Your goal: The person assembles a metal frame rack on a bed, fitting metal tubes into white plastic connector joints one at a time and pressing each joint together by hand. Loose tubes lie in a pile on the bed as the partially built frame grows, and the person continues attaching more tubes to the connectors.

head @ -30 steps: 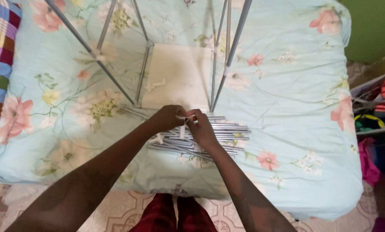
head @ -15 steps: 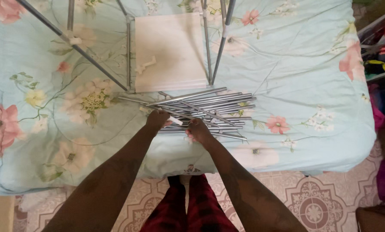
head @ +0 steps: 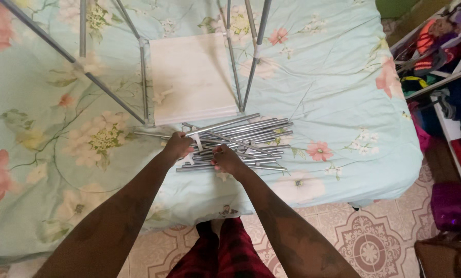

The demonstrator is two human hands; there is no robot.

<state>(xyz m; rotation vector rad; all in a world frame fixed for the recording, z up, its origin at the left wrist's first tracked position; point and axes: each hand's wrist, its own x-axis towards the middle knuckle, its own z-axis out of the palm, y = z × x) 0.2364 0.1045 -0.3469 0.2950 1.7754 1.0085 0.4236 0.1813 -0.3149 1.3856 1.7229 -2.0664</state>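
Observation:
A loose pile of several grey metal rods [head: 251,136] lies on a bed covered with a pale green floral sheet [head: 338,87]. My left hand [head: 177,145] rests on the left ends of the rods, fingers curled around some of them. My right hand [head: 226,158] presses on the pile just to the right, fingers closed on a rod. Behind the pile stands a partly built frame of grey rods [head: 143,82] with a white fabric shelf panel [head: 192,77] stretched across it.
A rack of colourful folded clothes [head: 441,56] stands at the right beside the bed. Patterned floor tiles [head: 369,247] show below the bed's near edge. My legs in red checked trousers [head: 225,252] stand against the bed.
The view has shifted left and down, so the bed's right corner and the clothes rack now show. Both hands stay on the left end of the rod pile, slightly further apart.

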